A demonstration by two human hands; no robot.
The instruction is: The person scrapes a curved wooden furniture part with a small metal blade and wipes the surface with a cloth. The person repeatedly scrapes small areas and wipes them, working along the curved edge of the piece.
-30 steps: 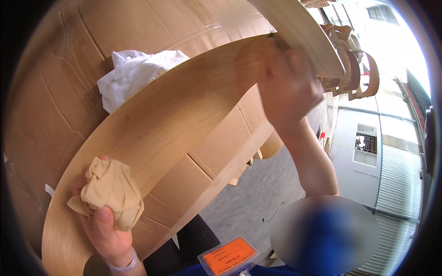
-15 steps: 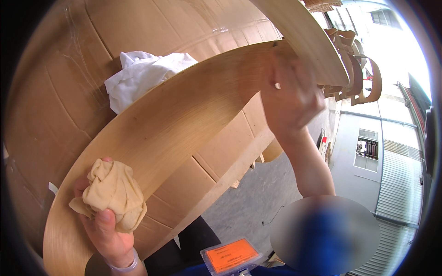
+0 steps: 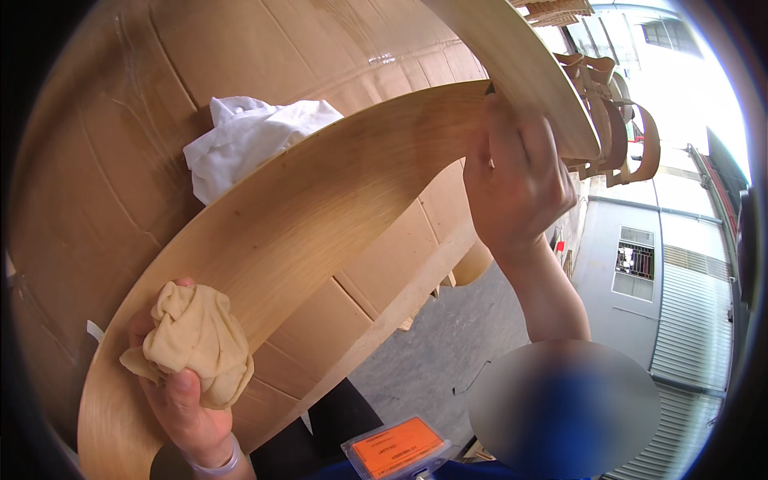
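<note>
A long curved wooden panel [image 3: 280, 232], bent like a chair part, stretches from the lower left to the upper right. My left hand [image 3: 188, 416] grips a crumpled cream cloth [image 3: 200, 340] at the panel's near left end. Over at the far right bend, my right hand [image 3: 516, 176] is closed, its fingers curled close to the inner wood surface. A small dark tip shows just above those fingers, but whatever they hold is mostly hidden. Beyond the panel's far edge lies a bunched white cloth [image 3: 252, 140].
Brown cardboard [image 3: 88, 176] covers the work surface under the panel. Several bent wooden pieces [image 3: 616, 120] stand at the upper right. Grey floor [image 3: 432, 352] shows below the surface's edge, and an orange badge [image 3: 398, 450] hangs at my front.
My right hand was smeared by motion and now shows sharper, shifted slightly right and down. The left hand keeps its hold on the cream cloth almost in place.
</note>
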